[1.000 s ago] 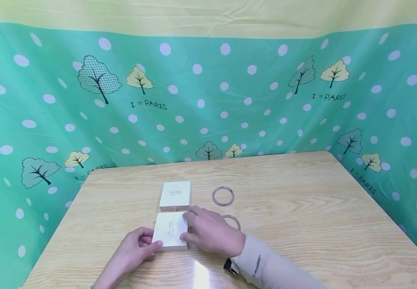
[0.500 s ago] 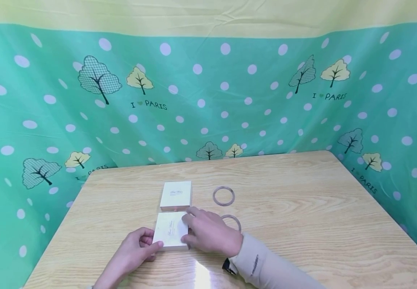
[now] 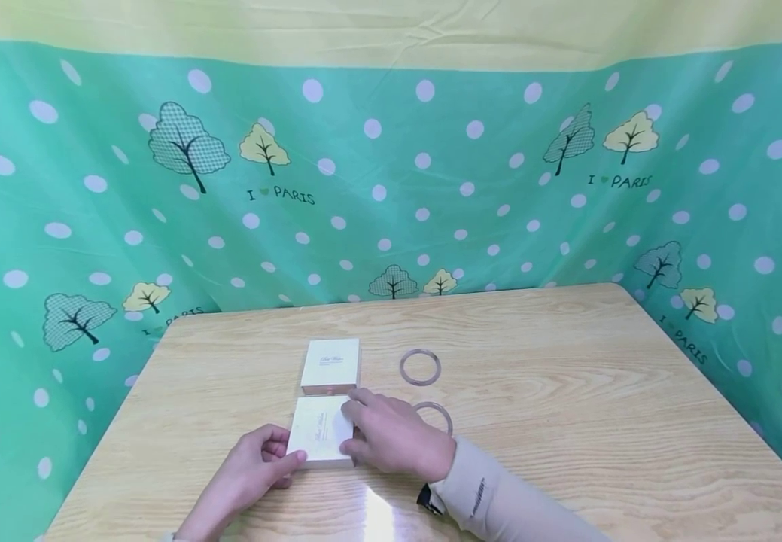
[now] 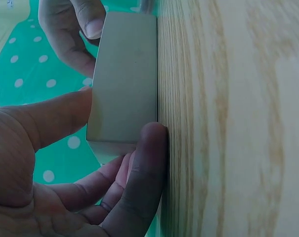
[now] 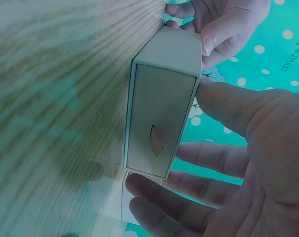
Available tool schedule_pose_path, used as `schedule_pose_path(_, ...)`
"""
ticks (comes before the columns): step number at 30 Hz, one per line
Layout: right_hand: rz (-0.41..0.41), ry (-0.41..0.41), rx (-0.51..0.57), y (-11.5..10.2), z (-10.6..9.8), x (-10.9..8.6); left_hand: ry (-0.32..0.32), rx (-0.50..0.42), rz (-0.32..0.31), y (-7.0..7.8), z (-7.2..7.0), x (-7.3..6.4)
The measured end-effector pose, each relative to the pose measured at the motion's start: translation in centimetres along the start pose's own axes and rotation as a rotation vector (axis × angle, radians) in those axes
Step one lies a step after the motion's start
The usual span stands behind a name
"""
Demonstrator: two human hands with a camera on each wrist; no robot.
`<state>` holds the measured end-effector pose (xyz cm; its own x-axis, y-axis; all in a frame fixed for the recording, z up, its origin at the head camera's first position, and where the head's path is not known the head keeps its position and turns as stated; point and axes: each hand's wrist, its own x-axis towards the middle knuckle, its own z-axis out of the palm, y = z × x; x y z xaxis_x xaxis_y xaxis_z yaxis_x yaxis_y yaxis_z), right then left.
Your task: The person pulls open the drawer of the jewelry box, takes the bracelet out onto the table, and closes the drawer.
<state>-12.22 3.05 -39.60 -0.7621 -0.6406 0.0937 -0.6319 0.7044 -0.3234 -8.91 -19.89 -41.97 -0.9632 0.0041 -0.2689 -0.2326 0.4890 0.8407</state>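
Observation:
A white drawer-style gift box (image 3: 321, 430) with small printed script lies flat on the table, held from both sides. My left hand (image 3: 248, 467) grips its left near corner, thumb on the top edge and fingers at the side. At the opposite end, my right hand (image 3: 397, 436) has its thumb and fingers spread around the box's edges. The right wrist view shows a small ribbon pull tab (image 5: 155, 141) on that end's drawer front. Just behind sits a second white box (image 3: 331, 363), its drawer end facing me.
Right of the boxes lies a translucent greyish bangle (image 3: 402, 367). A second bangle (image 3: 444, 412) lies nearer, partly hidden by the right hand. The wooden table (image 3: 567, 361) is bordered by a green dotted curtain (image 3: 431, 241) at the back and sides.

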Motion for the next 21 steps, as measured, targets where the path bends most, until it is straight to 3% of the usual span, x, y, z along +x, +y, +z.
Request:
schedule_pose_path(9,-0.008,0.002,-0.009,0.02,0.02,0.07,0.004,0.0,0.004,0.12,-0.06,-0.09)
schedule_pose_path(21,-0.01,0.005,-0.034,0.06,0.11,-0.02,-0.041,-0.012,0.006,-0.09,-0.3,-0.18)
